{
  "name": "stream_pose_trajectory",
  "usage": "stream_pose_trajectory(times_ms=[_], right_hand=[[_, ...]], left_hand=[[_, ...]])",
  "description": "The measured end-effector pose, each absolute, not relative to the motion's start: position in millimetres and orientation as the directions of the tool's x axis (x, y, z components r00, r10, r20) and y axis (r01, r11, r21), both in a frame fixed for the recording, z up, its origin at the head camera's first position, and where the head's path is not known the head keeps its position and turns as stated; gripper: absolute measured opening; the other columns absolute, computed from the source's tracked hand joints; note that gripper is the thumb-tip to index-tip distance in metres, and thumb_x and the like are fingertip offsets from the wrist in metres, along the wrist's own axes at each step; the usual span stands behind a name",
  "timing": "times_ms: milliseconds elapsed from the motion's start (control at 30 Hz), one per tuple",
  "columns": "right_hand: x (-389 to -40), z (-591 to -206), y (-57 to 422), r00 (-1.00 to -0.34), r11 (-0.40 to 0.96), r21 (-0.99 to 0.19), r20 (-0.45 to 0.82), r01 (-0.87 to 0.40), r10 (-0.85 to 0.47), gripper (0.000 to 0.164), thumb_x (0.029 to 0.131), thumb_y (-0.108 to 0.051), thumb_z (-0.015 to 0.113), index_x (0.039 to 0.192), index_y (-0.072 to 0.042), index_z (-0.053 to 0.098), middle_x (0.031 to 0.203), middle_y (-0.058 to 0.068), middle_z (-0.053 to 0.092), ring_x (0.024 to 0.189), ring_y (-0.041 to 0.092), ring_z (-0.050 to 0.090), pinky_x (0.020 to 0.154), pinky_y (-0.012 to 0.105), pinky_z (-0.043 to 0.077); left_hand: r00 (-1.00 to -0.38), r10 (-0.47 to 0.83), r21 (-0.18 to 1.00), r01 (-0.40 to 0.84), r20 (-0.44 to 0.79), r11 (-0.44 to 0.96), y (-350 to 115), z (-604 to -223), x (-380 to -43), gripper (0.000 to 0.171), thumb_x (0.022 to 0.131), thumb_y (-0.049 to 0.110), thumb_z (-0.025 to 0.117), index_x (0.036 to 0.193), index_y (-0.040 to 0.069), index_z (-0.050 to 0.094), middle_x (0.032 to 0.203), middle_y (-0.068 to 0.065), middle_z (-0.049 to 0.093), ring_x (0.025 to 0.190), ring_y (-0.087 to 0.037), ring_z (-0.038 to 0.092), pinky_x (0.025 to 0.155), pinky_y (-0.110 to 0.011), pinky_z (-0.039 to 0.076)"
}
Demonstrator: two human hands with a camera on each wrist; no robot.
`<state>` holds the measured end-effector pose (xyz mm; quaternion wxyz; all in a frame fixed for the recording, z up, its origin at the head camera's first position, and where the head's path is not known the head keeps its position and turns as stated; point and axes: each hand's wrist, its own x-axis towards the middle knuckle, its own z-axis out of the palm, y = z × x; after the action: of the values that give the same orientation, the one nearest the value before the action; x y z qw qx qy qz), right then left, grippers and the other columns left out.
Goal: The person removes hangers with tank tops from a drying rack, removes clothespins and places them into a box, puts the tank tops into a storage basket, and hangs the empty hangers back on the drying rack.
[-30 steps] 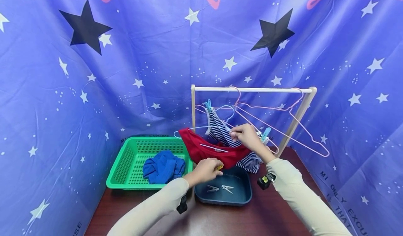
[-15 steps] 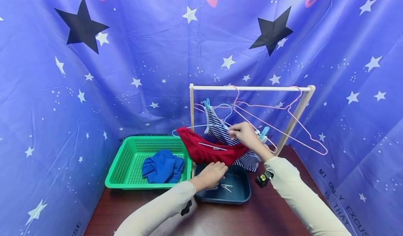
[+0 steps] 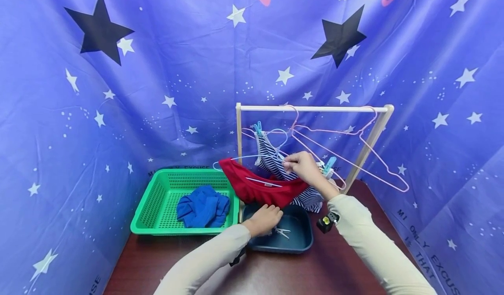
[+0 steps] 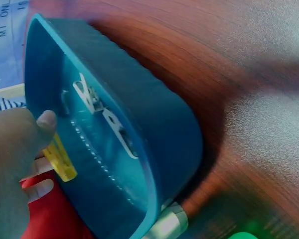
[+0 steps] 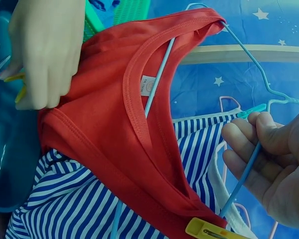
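Note:
My right hand (image 3: 304,167) pinches the blue clothes hanger (image 5: 238,186), which carries a red sleeveless top (image 5: 99,99). A yellow clothespin (image 5: 212,230) sits at the top's strap on the right-hand side, against the hanger. Over the dark blue tray (image 3: 303,242), my left hand (image 3: 264,219) holds another yellow clothespin (image 4: 60,159) between thumb and fingers, near the top's lower edge. Two white clothespins (image 4: 119,132) lie in the tray. Behind the red top hangs a striped garment (image 5: 70,199), with light blue clothespins (image 3: 330,164) at its shoulders.
A wooden rack (image 3: 315,109) stands at the back, with pink hangers (image 3: 387,170) on its bar. To the left, a green basket (image 3: 141,216) contains a crumpled blue cloth (image 3: 202,207). All of it stands on a dark red-brown table (image 3: 315,277) before a starry purple curtain.
My left hand has moved from the red top's lower edge a little down and right over the tray, turning knuckles up, its clothespin now hidden in the head view. My right hand stays at the hanger.

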<state>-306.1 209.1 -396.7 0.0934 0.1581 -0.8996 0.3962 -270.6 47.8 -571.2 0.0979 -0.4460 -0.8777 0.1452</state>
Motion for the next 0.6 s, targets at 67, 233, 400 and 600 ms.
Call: stream_pose_trajectory(times_ms=[67,233,400,600], right_hand=[[-306,-396,208,-0.933,0.639,-0.682,0.293,-0.357,-0.209,0.009,0.092,0.003,0.069,0.088,0.006,0.076,0.070,0.013,0.071,0.064,0.024,0.069,0.062,0.020,0.055],[-306,-394,206,-0.936,0.632,-0.692,0.283,-0.350,-0.209,0.010,0.093,0.002,0.068,0.087,0.005,0.076,0.070,0.014,0.070,0.068,0.032,0.070,0.062,0.020,0.055],[-307,-394,205,-0.935,0.627,-0.694,0.285,-0.353,-0.211,0.011,0.093,0.003,0.068,0.087,0.006,0.076,0.070,0.015,0.070,0.069,0.034,0.070,0.061,0.019,0.054],[-307,-397,205,-0.938,0.638,-0.688,0.282,-0.345,-0.203,0.009,0.092,0.004,0.069,0.089,0.007,0.077,0.072,0.016,0.071,0.067,0.028,0.071,0.062,0.021,0.056]], left_hand=[[-0.594,0.804,-0.341,0.754,0.009,0.561,48,-573,-272,0.034,0.090,0.039,0.077,0.114,0.019,0.062,0.107,0.006,0.066,0.101,-0.010,0.061,0.087,-0.024,0.050],[-0.623,0.782,-0.346,0.740,-0.028,0.577,47,-579,-278,0.022,0.092,0.032,0.074,0.111,0.022,0.069,0.105,0.008,0.070,0.099,-0.009,0.065,0.084,-0.023,0.051],[-0.647,0.759,-0.329,0.734,-0.072,0.594,45,-587,-282,0.018,0.093,0.031,0.073,0.110,0.024,0.071,0.103,0.008,0.071,0.098,-0.008,0.066,0.083,-0.023,0.052],[-0.672,0.736,-0.307,0.719,-0.081,0.623,42,-593,-285,0.009,0.092,0.029,0.075,0.100,0.025,0.073,0.095,0.009,0.072,0.089,-0.008,0.067,0.076,-0.023,0.054]])
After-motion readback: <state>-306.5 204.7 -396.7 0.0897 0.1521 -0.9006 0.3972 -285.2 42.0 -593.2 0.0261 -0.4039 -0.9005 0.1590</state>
